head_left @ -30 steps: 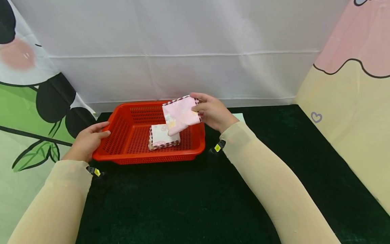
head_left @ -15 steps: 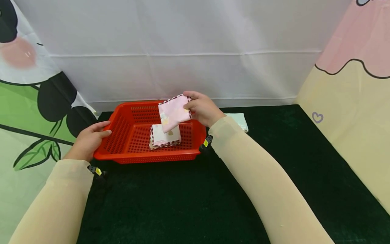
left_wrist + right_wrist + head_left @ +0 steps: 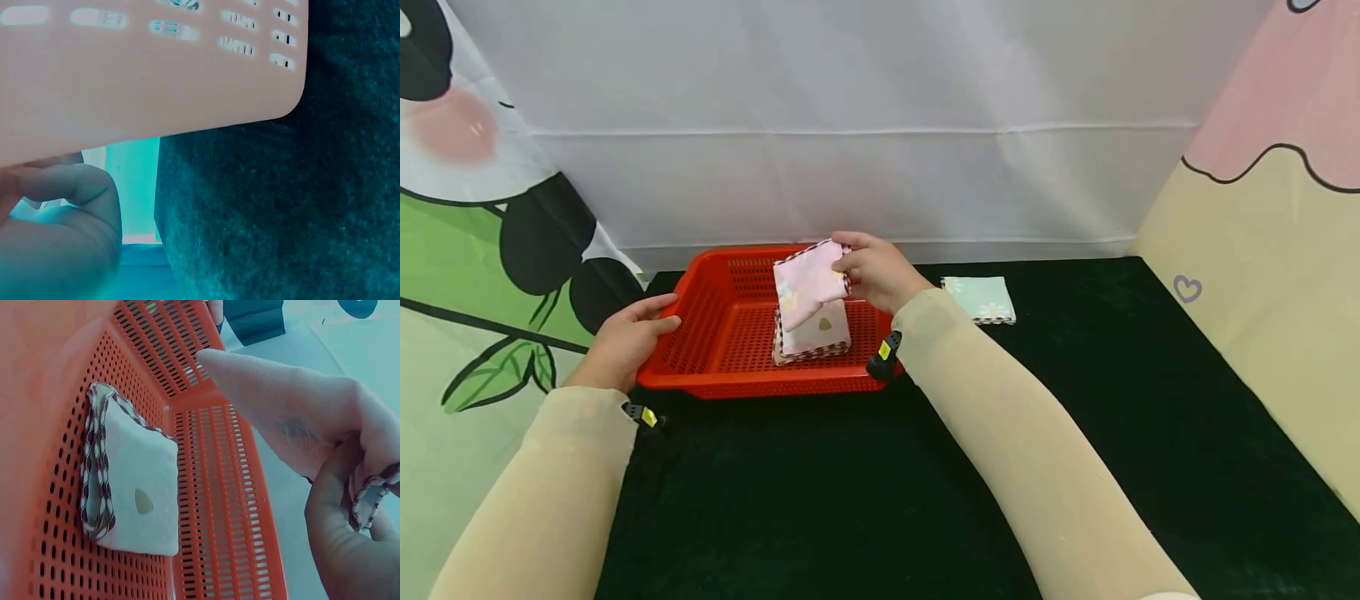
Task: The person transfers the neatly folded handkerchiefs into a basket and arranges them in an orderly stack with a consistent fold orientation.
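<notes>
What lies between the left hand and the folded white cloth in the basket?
The left wall of the red basket and a bare stretch of its floor lie between the left hand and the folded white cloth, as the head view shows.

A creased white backdrop [image 3: 865,183] hangs behind the dark green bench [image 3: 820,492], between a cartoon-printed left panel [image 3: 445,242] and a pink-and-yellow right panel [image 3: 1262,275].

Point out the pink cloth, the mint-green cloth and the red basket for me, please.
Pink cloth [image 3: 807,286], head view: middle of its visible face.
Mint-green cloth [image 3: 977,297], head view: middle of its top face.
Red basket [image 3: 760,384], head view: its near rim.
</notes>
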Motion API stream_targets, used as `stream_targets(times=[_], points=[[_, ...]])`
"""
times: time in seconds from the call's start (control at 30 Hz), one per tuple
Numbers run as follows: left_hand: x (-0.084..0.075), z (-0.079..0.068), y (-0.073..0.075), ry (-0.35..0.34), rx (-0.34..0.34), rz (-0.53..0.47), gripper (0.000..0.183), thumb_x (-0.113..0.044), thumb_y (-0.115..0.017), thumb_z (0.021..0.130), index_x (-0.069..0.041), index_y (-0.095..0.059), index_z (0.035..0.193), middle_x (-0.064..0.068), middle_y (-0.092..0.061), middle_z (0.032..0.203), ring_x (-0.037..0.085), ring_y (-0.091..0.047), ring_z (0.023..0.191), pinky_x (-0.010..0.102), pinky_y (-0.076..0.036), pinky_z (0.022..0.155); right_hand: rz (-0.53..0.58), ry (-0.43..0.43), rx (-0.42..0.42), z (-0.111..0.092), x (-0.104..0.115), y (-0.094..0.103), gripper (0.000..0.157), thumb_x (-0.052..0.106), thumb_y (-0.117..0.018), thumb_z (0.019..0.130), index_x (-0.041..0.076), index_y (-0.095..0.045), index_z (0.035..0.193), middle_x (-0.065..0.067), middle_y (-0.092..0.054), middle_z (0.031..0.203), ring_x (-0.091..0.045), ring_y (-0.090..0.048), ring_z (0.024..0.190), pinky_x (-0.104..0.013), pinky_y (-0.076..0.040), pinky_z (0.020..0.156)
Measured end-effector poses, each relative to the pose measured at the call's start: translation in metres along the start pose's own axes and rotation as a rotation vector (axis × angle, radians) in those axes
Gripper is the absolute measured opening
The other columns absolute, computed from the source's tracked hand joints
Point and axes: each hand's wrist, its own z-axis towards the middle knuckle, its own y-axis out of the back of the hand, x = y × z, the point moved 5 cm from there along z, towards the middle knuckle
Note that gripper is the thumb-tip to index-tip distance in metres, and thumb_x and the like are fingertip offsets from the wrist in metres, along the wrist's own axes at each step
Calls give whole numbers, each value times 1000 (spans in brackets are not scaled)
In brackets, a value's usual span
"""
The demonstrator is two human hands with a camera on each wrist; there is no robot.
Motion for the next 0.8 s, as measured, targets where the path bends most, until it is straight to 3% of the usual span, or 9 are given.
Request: stream_targets(times=[0.27,0.53,0.7,0.8], points=[[-2,0,-2,4,8,-23,64,-36,-54,107,-27,-27,165,12,-31,161,30,-47,132,31,-57,88,70,0,52,19,-3,-6,58,-8,-58,99,12,-51,153,-11,-55,140,-19,-61,96,-37,-57,87],[-2,4,-8,-3,2,-26,63,-35,-55,107,-28,-30,164,13,-32,161,33,-47,133,34,-57,90,142,-15,15,31,-14,6,56,-6,-56,101,13,-50,153,-11,-50,146,-28,-59,121,-45,-54,98],[0,2,-7,0,-9,-20,62,-36,-55,107,-29,-30,164,13,-32,162,34,-46,135,35,-58,89,104,-11,14,36,-14,11,58,-7,-55,101,11,-46,156,-13,-51,145,-18,-58,90,-36,-56,83],[0,0,-2,-3,-20,-11,62,-37,-55,107,-30,-31,164,12,-33,162,33,-46,135,32,-58,87,76,-6,4,39,-13,11,59,-8,-56,100,11,-47,155,-13,-52,143,-18,-56,88,-35,-55,81]])
